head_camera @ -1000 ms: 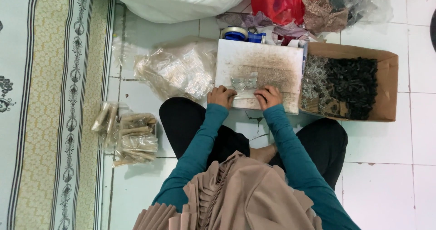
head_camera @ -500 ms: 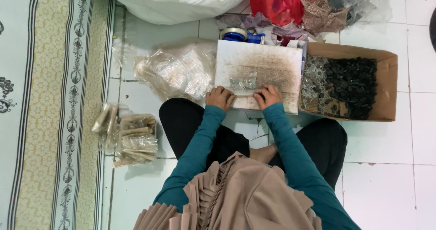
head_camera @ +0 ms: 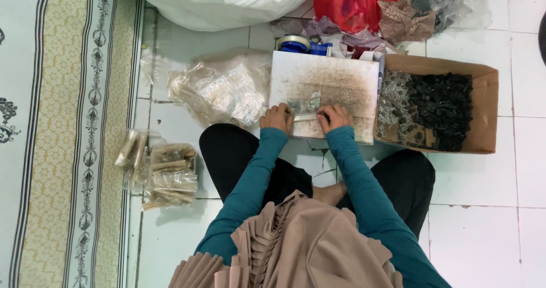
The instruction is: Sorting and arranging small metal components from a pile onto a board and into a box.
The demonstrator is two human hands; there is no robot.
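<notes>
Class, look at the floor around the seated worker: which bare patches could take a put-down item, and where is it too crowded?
Bare tile lies right of and below the cardboard box, and between the patterned rug and the worker's leg, below the filled packets. Crowded: the top edge, with sack and bags, and the white board under both hands.

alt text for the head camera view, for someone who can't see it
Seen from above, a person seated on a tiled floor presses the left hand and right hand on a small clear packet atop a white board, beside a cardboard box of dark pieces.
</notes>
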